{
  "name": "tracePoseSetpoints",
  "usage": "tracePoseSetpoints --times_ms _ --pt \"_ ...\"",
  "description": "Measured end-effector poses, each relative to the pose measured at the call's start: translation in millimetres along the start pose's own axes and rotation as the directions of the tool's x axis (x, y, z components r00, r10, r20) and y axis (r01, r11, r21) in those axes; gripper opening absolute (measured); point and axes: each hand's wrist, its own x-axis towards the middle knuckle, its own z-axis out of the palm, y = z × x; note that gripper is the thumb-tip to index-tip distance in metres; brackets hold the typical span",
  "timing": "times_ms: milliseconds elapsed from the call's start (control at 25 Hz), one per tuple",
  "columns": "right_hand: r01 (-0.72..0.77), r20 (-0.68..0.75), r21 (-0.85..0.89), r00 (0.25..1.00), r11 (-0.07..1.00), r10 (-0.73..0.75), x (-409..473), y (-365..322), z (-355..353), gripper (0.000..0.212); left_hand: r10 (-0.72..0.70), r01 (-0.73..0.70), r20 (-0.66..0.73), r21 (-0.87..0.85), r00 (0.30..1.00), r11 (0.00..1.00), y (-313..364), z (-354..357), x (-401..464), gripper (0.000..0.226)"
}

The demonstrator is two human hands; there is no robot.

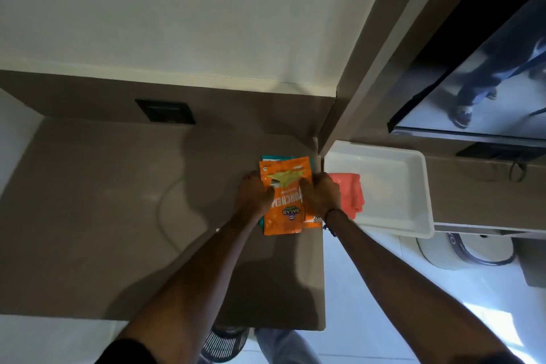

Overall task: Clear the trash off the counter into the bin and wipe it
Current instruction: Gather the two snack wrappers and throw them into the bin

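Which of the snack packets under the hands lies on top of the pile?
The orange packet lies on top; its whole printed front shows. The teal packet only peeks out behind its far edge, and another orange one shows at its right.

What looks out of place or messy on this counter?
Snack wrappers: an orange packet stacked on a teal one near the counter's right edge, both hands on them. Nothing looks spilled.

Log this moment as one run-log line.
stage: gathering trash | left hand and right hand: on orange snack packet | pink cloth: in white tray, untouched
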Motion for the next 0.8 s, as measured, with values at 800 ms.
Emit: tracePoseSetpoints --times_ms 800 --pt "0.171 0.513 -0.269 0.858 0.948 -0.009 -223.4 32.0 14.6 0.026 -0.017 0.014 0.642 0.010 0.767 1.000 -139.5 -91.1 -205.2 0.015"
